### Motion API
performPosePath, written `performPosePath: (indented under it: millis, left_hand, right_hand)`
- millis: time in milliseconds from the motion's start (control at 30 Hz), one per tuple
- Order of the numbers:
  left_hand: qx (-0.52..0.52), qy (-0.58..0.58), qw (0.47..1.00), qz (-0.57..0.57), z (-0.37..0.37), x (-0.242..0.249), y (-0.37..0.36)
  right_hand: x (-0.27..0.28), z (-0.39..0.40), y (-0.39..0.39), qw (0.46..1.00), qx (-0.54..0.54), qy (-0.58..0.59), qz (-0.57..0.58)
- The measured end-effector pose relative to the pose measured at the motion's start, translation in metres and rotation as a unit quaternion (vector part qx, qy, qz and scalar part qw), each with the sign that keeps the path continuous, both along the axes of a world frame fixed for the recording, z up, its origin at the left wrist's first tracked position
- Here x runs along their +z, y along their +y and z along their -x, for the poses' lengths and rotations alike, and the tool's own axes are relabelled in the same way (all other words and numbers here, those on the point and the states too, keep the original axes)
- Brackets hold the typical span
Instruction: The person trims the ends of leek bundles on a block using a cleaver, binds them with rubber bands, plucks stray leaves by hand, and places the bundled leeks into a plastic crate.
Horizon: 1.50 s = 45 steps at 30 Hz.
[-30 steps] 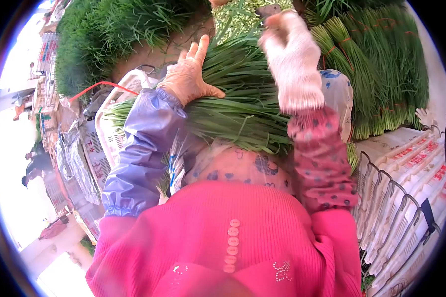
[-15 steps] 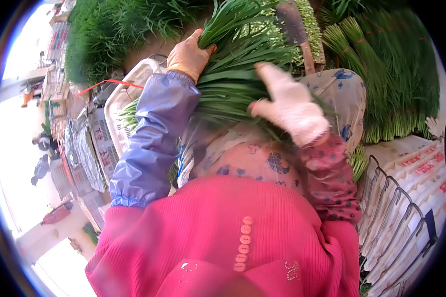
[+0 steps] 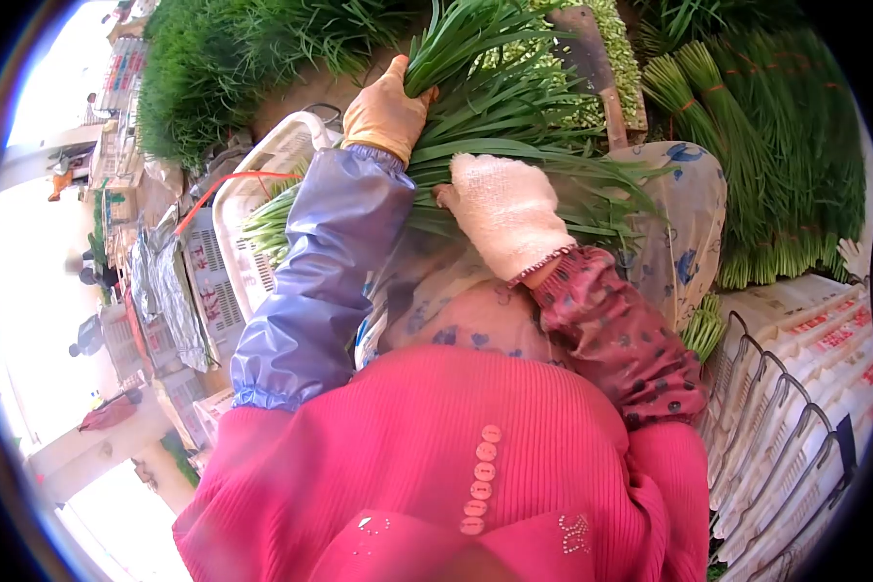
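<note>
A thick bunch of long green chives [image 3: 514, 136] lies across my lap. My left hand [image 3: 386, 112], in a tan rubber glove with a blue sleeve cover, is closed around the bunch near its leafy middle. My right hand [image 3: 504, 209], in a white knit glove, presses on the near side of the same bunch with its fingers wrapped into the leaves. A floral apron [image 3: 684, 223] is spread under the chives.
Tied chive bundles [image 3: 766, 145] are stacked at the right, and a loose green heap [image 3: 233, 58] lies at the upper left. A white plastic crate [image 3: 252, 204] stands at the left, wire-edged white crates [image 3: 795, 388] at the right. A cleaver [image 3: 592, 68] rests beyond the bunch.
My right hand came down from above the bunch and closed onto its near side. My left hand shifted from resting flat on the leaves to gripping them.
</note>
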<state>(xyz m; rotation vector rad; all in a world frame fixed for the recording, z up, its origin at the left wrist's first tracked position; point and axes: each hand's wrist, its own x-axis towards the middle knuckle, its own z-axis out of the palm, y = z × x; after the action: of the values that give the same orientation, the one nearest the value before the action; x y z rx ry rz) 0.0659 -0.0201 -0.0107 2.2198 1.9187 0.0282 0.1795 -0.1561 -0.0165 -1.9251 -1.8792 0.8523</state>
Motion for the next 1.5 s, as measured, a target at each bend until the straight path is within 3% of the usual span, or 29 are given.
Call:
performPosePath:
  millis: [100, 233, 333, 400, 433, 467, 500, 567, 600, 667, 700, 800, 867, 933, 1033, 1100, 1167, 1233, 1267, 1333, 1367, 1400, 1467, 1500]
  left_hand:
    - [-0.002, -0.023, 1.000, -0.006, 0.002, -0.003, 0.001]
    - [0.008, -0.045, 0.999, -0.008, 0.003, 0.000, 0.001]
    - [0.005, -0.079, 0.997, -0.013, 0.011, -0.007, 0.006]
    - [-0.003, -0.119, 0.993, -0.018, 0.021, -0.010, 0.011]
    - [-0.001, -0.152, 0.988, -0.026, 0.024, -0.007, 0.007]
    - [-0.001, -0.185, 0.982, -0.033, 0.026, -0.004, 0.008]
    - [-0.013, -0.224, 0.973, -0.057, 0.032, -0.012, 0.013]
    - [-0.001, -0.321, 0.945, -0.055, 0.041, -0.013, 0.016]
    - [0.019, -0.373, 0.926, -0.052, 0.042, -0.012, 0.018]
    - [0.033, -0.399, 0.915, -0.051, 0.042, -0.011, 0.013]
    - [0.049, -0.428, 0.901, -0.048, 0.042, -0.008, 0.008]
    - [0.071, -0.445, 0.893, -0.005, 0.046, -0.002, 0.008]
    - [0.058, -0.455, 0.889, -0.004, 0.045, 0.002, 0.010]
    - [0.043, -0.460, 0.887, 0.004, 0.049, 0.004, 0.014]
    - [0.054, -0.479, 0.872, 0.082, 0.057, -0.005, 0.030]
    - [0.070, -0.509, 0.855, 0.069, 0.059, -0.010, 0.031]
    - [0.105, -0.551, 0.826, 0.048, 0.057, -0.008, 0.024]
    - [0.099, -0.536, 0.838, 0.042, 0.058, -0.014, 0.022]
    - [0.084, -0.521, 0.849, 0.035, 0.057, -0.015, 0.022]
    - [0.109, -0.532, 0.838, 0.051, 0.051, -0.008, 0.016]
    - [0.082, -0.500, 0.862, 0.028, 0.051, -0.010, 0.018]
    - [0.054, -0.466, 0.883, 0.005, 0.051, -0.011, 0.019]
    - [0.061, -0.472, 0.880, -0.005, 0.048, -0.011, 0.017]
    - [0.062, -0.452, 0.890, -0.007, 0.050, -0.014, 0.019]
  right_hand:
    - [-0.018, 0.003, 0.004, 0.996, -0.020, 0.063, -0.053]
    - [-0.010, 0.001, 0.001, 0.991, -0.039, 0.128, -0.013]
    - [-0.012, -0.002, 0.002, 0.981, -0.077, 0.158, -0.076]
    - [-0.010, -0.014, 0.005, 0.860, -0.230, 0.434, -0.139]
    - [0.008, -0.023, -0.002, 0.866, -0.147, 0.451, -0.160]
    - [0.009, -0.025, -0.002, 0.929, -0.037, 0.247, -0.274]
    - [0.010, -0.016, -0.003, 0.938, -0.012, 0.150, -0.312]
    - [-0.009, 0.003, -0.008, 0.969, 0.017, 0.036, -0.245]
    - [-0.004, 0.006, -0.010, 0.994, 0.039, 0.047, -0.092]
    - [0.000, 0.006, -0.020, 0.993, 0.097, 0.072, 0.018]
    - [-0.001, 0.007, -0.025, 0.992, 0.097, 0.075, 0.019]
    - [-0.002, 0.010, -0.033, 0.988, 0.113, 0.080, -0.071]
    - [-0.002, 0.016, -0.028, 0.957, 0.070, -0.111, -0.260]
    - [0.010, 0.014, -0.018, 0.908, 0.077, -0.096, -0.400]
    - [0.017, 0.014, -0.003, 0.895, 0.076, -0.104, -0.427]
    - [0.009, 0.019, -0.004, 0.921, 0.082, -0.104, -0.367]
    - [-0.001, 0.030, -0.016, 0.974, 0.058, -0.082, -0.201]
    - [0.000, 0.031, -0.020, 0.996, 0.069, -0.040, -0.031]
    - [0.004, 0.029, -0.021, 0.996, 0.071, -0.039, -0.030]
    - [0.009, 0.021, -0.022, 0.993, 0.108, -0.025, -0.050]
    - [0.000, 0.022, -0.025, 0.981, 0.074, -0.069, -0.166]
    - [0.007, 0.020, -0.023, 0.980, 0.076, -0.070, -0.169]
    - [0.034, 0.012, -0.015, 0.945, 0.026, -0.107, -0.307]
    - [0.045, 0.008, -0.008, 0.930, 0.032, -0.051, -0.362]
